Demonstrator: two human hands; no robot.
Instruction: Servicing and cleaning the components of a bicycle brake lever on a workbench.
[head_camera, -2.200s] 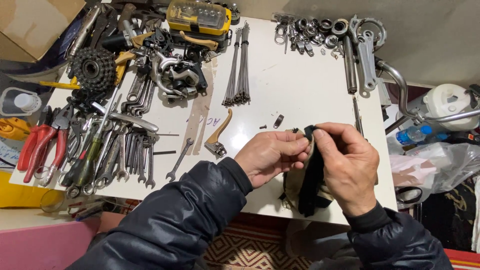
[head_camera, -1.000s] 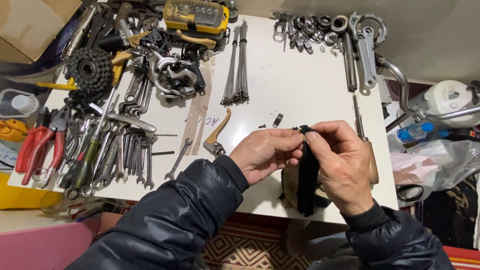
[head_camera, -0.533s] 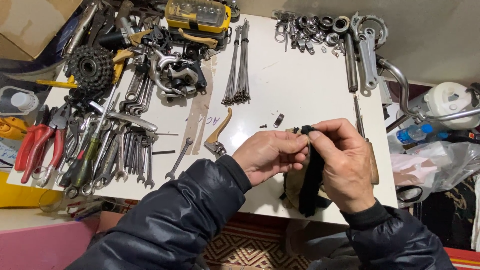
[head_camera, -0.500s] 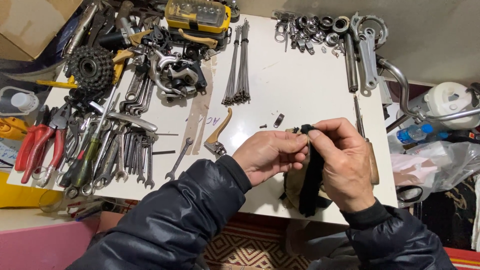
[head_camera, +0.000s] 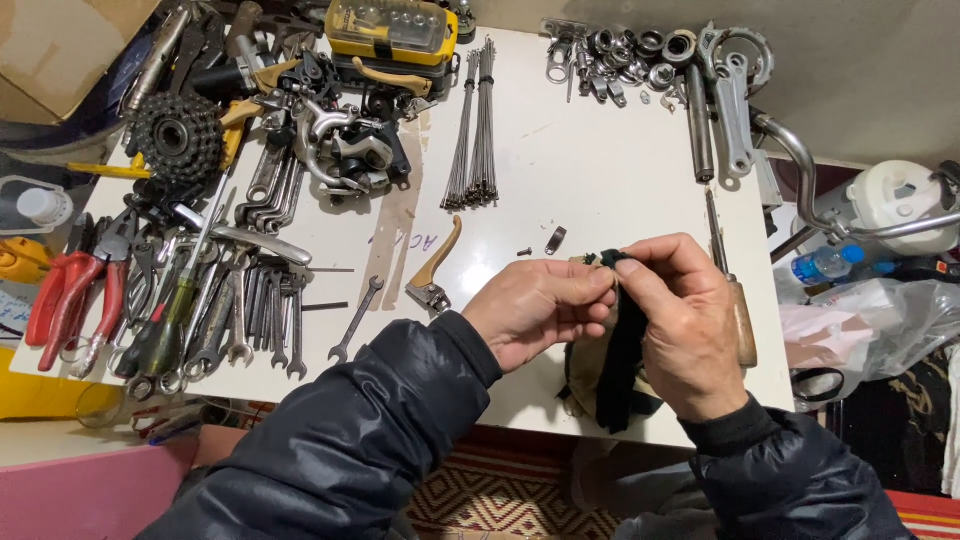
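Both hands meet over the near right part of a white table (head_camera: 600, 170). My left hand (head_camera: 540, 310) and my right hand (head_camera: 685, 325) pinch the top end of a black strap with a tan piece behind it (head_camera: 615, 370), which hangs down between them. Whether the tan piece is part of the strap cannot be told. A brass-coloured brake lever (head_camera: 435, 270) lies just left of my left hand. A small metal clip (head_camera: 555, 240) and a tiny screw (head_camera: 524, 252) lie just beyond the fingers.
Several wrenches (head_camera: 240, 320), red-handled pliers (head_camera: 70, 310), a black cog cluster (head_camera: 178, 138) and brake parts (head_camera: 345, 145) crowd the left side. A bundle of spokes (head_camera: 475, 130) lies mid-table, a yellow case (head_camera: 390, 30) and metal fittings (head_camera: 640, 60) at the back. A wooden-handled tool (head_camera: 735, 300) lies right.
The hands have stayed in the same spot; only the fingers have shifted slightly on the strap's top end.
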